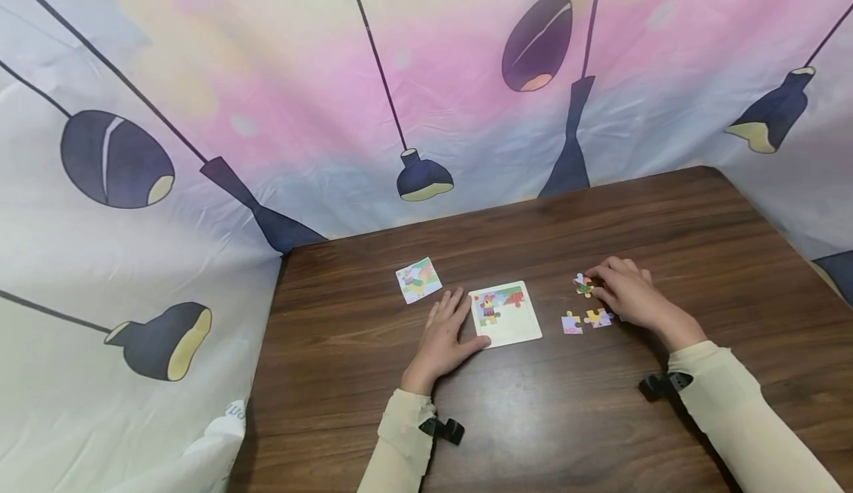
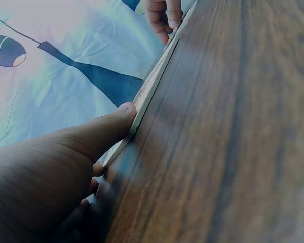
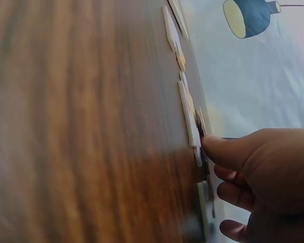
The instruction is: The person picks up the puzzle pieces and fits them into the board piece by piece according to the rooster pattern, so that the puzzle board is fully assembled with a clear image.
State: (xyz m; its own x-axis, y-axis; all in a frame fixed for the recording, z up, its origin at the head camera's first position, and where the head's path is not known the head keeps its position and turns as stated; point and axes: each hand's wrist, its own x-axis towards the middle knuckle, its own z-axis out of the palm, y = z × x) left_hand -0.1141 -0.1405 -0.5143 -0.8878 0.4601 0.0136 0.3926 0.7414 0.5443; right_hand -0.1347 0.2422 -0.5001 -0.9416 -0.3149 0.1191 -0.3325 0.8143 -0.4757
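Observation:
A square puzzle tray lies on the table, with a few joined picture pieces along its top and left. My left hand rests at its left side, fingers fairly straight and thumb on the near left corner. In the left wrist view that thumb presses the tray's edge. To the right, my right hand pinches a green and red jigsaw piece between thumb and forefinger. Two loose purple and yellow pieces, one on the left and one on the right, lie just nearer me.
A square picture card lies beyond my left hand. The dark wooden table meets a patterned cloth along its far edge. In the right wrist view another flat piece lies below the thumb.

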